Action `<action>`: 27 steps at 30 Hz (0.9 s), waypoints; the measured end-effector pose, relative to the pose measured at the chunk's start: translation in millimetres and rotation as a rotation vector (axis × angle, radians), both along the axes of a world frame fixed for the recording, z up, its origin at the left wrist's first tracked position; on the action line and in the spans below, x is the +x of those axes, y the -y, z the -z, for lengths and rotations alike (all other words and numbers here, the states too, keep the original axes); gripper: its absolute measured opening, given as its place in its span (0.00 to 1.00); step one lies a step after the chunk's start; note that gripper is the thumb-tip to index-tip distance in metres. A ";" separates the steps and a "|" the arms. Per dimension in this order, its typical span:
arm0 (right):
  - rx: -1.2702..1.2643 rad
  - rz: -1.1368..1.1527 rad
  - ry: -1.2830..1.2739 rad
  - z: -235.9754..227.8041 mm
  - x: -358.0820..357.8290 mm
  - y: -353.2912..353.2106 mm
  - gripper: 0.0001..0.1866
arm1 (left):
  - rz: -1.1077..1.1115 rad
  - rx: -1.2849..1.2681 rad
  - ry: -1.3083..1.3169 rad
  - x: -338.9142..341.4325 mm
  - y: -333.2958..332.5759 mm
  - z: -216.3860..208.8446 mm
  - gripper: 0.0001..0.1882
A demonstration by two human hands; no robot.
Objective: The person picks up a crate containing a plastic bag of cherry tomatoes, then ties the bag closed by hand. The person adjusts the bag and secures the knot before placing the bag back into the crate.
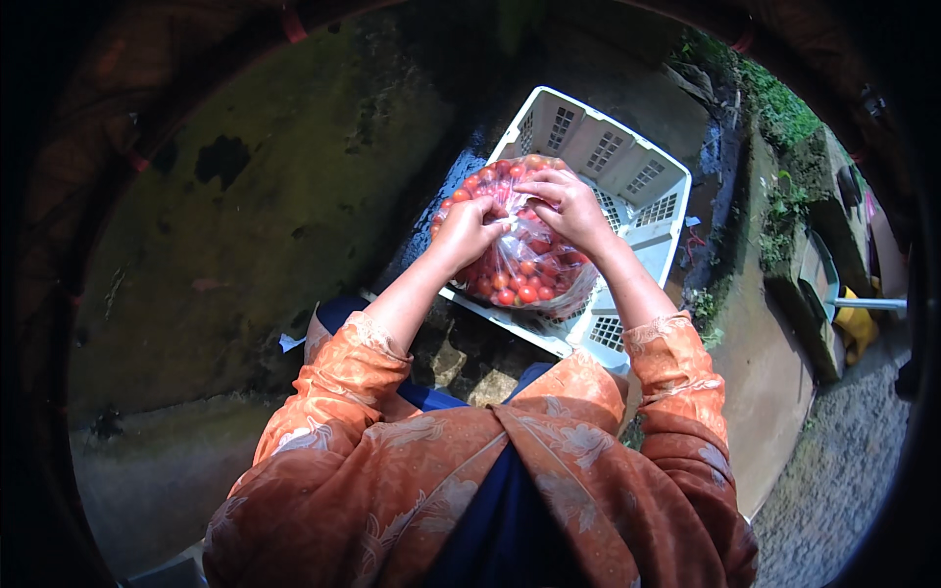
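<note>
A clear plastic bag (524, 279) full of small red tomatoes rests at the left side of a white plastic crate (642, 157). Its gathered top lies between my two hands. My left hand (470, 233) is closed, thumb and fingers pinching the plastic near the middle of the bag. From the right, my right hand (567, 204) reaches over the bag with its fingers bent and closed on the gathered plastic. The fingertips of both hands are close together, and a pale bit of twisted plastic shows between them.
The crate has grid-like openings in its walls and floor. It stands on dark, wet concrete (245, 245). At the right are a stone ledge (765, 372), green plants (779, 108), a yellow object (858, 328) and a pale blue pole (872, 304).
</note>
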State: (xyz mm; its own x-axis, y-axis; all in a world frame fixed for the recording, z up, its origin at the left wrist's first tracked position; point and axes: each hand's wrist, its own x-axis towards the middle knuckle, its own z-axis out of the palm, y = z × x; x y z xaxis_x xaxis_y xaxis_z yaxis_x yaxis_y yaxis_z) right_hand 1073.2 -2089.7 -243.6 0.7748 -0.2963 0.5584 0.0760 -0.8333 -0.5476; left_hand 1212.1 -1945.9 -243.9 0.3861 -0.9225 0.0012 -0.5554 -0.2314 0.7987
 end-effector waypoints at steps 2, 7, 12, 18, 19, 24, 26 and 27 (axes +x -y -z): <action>-0.084 -0.156 -0.129 -4.1 3.3 3.0 0.12 | 0.034 0.071 -0.002 5.6 4.0 -2.0 0.09; -0.256 -0.272 -0.380 -6.6 11.3 2.7 0.07 | -0.032 0.225 -0.591 16.2 15.3 1.9 0.11; -0.246 -0.313 -0.587 -6.9 19.2 8.5 0.06 | 0.005 0.192 -0.667 23.9 18.4 9.6 0.17; 0.348 -0.210 -0.335 12.5 15.7 0.3 0.07 | 0.123 0.014 -0.776 29.3 4.8 18.7 0.15; 0.540 -0.183 -0.307 17.4 15.1 -4.0 0.07 | 0.145 -0.021 -0.693 28.3 3.2 21.2 0.14; 1.101 -0.050 -0.287 25.0 12.0 -14.4 0.05 | 0.072 -0.164 -0.538 18.4 -3.2 28.8 0.15; 0.810 -0.123 -0.221 17.8 12.1 -11.0 0.05 | 0.041 -0.142 -0.608 17.8 -1.7 25.9 0.15; 0.537 -0.173 -0.194 12.1 12.5 -6.8 0.06 | 0.034 -0.061 -0.606 19.5 0.0 22.6 0.15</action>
